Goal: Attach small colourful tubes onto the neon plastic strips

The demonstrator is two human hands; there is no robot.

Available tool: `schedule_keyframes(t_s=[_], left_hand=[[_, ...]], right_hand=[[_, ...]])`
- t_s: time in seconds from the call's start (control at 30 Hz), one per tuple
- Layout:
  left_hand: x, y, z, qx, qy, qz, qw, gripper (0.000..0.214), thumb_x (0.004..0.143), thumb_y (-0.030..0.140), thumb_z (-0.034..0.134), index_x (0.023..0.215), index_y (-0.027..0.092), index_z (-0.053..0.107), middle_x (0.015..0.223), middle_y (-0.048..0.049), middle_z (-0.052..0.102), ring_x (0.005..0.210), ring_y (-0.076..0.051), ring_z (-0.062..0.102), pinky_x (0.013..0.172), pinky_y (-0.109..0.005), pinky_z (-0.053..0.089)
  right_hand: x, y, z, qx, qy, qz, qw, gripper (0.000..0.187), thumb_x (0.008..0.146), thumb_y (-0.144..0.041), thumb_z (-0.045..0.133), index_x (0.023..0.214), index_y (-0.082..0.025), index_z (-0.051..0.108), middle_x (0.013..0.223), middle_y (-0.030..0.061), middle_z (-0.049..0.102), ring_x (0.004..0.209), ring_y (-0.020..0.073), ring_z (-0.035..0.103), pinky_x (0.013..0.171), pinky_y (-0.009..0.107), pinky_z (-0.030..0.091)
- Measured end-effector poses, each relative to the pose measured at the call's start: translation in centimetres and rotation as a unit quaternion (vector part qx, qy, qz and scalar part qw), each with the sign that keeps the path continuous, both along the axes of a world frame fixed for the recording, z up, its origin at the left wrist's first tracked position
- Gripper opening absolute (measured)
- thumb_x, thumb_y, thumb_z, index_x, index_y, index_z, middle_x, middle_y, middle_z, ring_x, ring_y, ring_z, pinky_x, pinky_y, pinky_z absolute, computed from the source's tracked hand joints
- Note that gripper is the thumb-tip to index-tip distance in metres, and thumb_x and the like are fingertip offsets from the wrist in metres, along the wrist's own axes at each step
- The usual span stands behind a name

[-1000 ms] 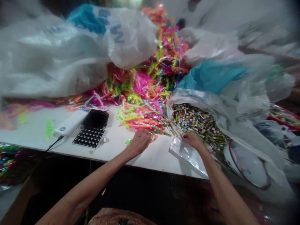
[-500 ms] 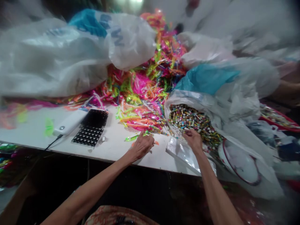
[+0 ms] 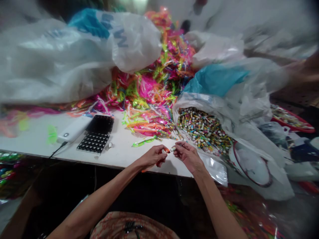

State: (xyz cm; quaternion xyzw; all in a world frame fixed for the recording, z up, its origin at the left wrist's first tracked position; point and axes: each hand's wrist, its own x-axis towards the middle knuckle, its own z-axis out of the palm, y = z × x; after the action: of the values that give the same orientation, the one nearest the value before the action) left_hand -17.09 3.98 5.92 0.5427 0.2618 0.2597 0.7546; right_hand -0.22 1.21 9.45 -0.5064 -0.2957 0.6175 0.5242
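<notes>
Above the table's front edge my left hand (image 3: pixel 155 156) is closed on an orange plastic piece (image 3: pixel 167 150), most of it hidden by the fingers. Facing it, my right hand (image 3: pixel 187 156) pinches a small whitish cylinder (image 3: pixel 172 149). The two pieces are end to end; whether they touch I cannot tell. Just beyond lies a green translucent plastic piece (image 3: pixel 143 142), near a pile of neon plastic pieces (image 3: pixel 147 122). Right of the pile, an open white bag (image 3: pixel 185 99) holds many small multicoloured cylinders (image 3: pixel 204 129).
Left on the white table (image 3: pixel 119 151) are a white device (image 3: pixel 72 129) with a cable and a black tray (image 3: pixel 93 142) with rows of holes. Large plastic bags (image 3: pixel 62 63) stand behind. A white bowl (image 3: pixel 249 166) and a clear plastic packet (image 3: pixel 216 169) are at right.
My left hand has lifted the orange piece off the table toward the front edge. My right hand has come left from the bag's mouth with a small cylinder, and the hands have met.
</notes>
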Motion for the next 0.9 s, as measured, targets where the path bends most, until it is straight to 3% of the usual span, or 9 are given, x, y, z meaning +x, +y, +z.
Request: schedule_keyframes(t_s=[0.23,0.5,0.63,0.8,0.9], left_hand=[[-0.5,-0.4,1.0,-0.011,-0.009,-0.005,1.000,0.024,0.078,0.038,0.055,0.085,0.015,0.049,0.054,0.0048,0.046,0.039,-0.005,0.039,0.037,-0.015,0.031],[-0.7,0.2,0.6,-0.005,-0.030,-0.024,0.999,0.028,0.077,0.042,0.056,0.085,0.015,0.049,0.053,0.0056,0.044,0.039,-0.005,0.035,0.038,-0.015,0.029],[-0.9,0.4,0.6,0.010,0.019,-0.015,1.000,0.035,0.078,0.050,0.051,0.080,0.015,0.049,0.051,0.0055,0.044,0.038,-0.005,0.036,0.038,-0.017,0.028],[-1.2,0.9,0.4,0.096,0.114,-0.009,0.989,0.043,0.081,0.055,0.039,0.067,0.016,0.045,0.046,0.0063,0.040,0.036,-0.006,0.033,0.038,-0.018,0.023],[-1.1,2.0,0.3,0.204,0.159,-0.008,0.966,0.041,0.085,0.050,0.037,0.063,0.016,0.045,0.051,0.0045,0.041,0.043,-0.007,0.036,0.043,-0.019,0.026]], right_hand=[[-0.2,0.2,0.4,0.011,0.001,0.023,1.000,0.022,0.063,-0.025,0.073,0.078,-0.017,0.058,0.062,-0.0016,0.063,0.053,0.0099,0.059,0.055,0.022,0.044],[-0.1,0.2,0.2,0.017,0.028,0.053,0.998,0.019,0.064,-0.022,0.071,0.077,-0.018,0.059,0.071,0.0005,0.066,0.058,0.0113,0.060,0.061,0.025,0.045],[-0.3,0.5,0.4,0.031,-0.009,0.078,0.996,0.017,0.067,-0.023,0.069,0.078,-0.018,0.059,0.070,0.0002,0.065,0.059,0.0120,0.060,0.061,0.026,0.045],[-1.5,0.1,0.1,0.049,-0.080,0.081,0.992,0.019,0.066,-0.027,0.070,0.077,-0.016,0.059,0.066,0.0010,0.064,0.060,0.0138,0.060,0.063,0.029,0.048],[-1.6,0.5,-0.8,0.040,-0.091,0.063,0.993,0.023,0.065,-0.031,0.069,0.079,-0.016,0.058,0.067,0.0019,0.064,0.062,0.0156,0.061,0.064,0.031,0.049]])
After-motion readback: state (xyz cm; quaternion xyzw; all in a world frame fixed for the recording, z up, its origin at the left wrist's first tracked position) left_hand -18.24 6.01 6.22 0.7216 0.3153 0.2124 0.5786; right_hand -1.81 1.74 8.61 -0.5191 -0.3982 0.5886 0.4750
